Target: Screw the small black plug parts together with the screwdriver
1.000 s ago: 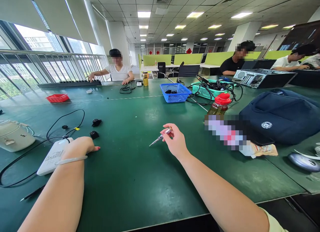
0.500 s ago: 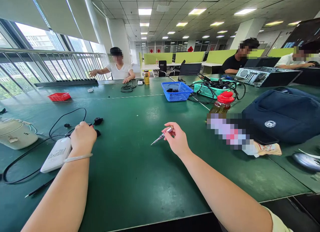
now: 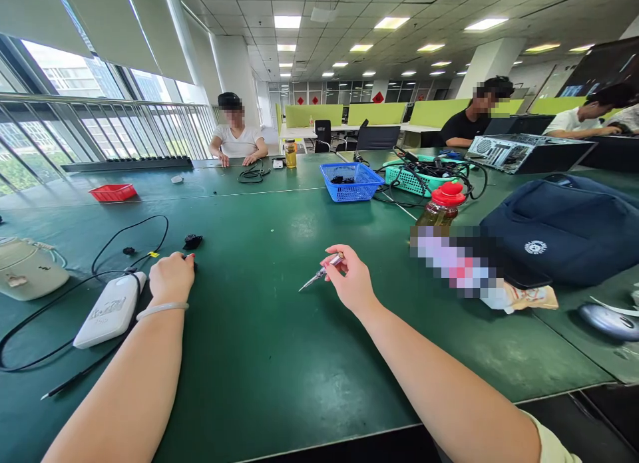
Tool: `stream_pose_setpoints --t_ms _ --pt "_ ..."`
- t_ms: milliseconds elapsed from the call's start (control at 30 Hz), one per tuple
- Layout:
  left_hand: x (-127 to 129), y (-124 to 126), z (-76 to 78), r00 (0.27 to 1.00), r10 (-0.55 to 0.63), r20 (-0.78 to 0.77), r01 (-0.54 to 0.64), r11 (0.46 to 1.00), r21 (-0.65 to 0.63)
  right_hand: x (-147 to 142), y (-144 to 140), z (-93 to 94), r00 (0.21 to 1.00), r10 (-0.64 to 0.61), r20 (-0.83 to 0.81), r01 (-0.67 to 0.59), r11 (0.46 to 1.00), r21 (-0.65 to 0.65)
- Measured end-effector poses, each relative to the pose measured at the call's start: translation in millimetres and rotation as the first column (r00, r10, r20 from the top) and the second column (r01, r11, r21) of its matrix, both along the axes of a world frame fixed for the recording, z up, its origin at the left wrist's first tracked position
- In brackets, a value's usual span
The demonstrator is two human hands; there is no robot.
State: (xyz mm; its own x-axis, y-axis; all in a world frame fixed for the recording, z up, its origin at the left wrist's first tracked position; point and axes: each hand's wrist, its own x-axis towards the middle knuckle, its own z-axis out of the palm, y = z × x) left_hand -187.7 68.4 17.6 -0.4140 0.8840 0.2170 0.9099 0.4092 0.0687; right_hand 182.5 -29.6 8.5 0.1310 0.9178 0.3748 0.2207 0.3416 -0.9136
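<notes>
Right hand (image 3: 352, 283) pinches a slim silver screwdriver (image 3: 319, 275) above the green bench (image 3: 279, 330). Left hand (image 3: 171, 277), closed over a small black part beside the white power bank (image 3: 110, 308), should steady it first.

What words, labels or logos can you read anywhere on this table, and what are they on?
Nothing is legible.
White rectangular power adapter beside the left hand: grey print, too blurred to read.
Dark navy fabric bag: small round white logo, too small to read.
Bottle with red cap: label pixelated.
Right hand holds a slim screwdriver: no markings visible.
</notes>
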Motion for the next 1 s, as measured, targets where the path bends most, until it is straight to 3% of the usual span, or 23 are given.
stream_pose_setpoints --t_ms 333,633,1000 --pt "-2.0 1.2 -4.4 0.998 -0.065 -0.019 0.066 0.998 0.012 -0.5 -1.7 -0.4 1.000 0.020 -0.012 -0.020 1.000 -0.007" --pt "-5.5 -4.6 -4.6 0.996 -0.090 0.007 0.088 0.985 0.151 -0.2 -0.7 0.0 1.000 0.013 -0.016 -0.013 1.000 -0.007" --pt "-4.0 -6.4 -1.1 0.995 -0.082 0.064 0.073 0.989 0.131 0.0 -2.0 1.4 1.000 0.006 -0.005 -0.006 1.000 -0.006"
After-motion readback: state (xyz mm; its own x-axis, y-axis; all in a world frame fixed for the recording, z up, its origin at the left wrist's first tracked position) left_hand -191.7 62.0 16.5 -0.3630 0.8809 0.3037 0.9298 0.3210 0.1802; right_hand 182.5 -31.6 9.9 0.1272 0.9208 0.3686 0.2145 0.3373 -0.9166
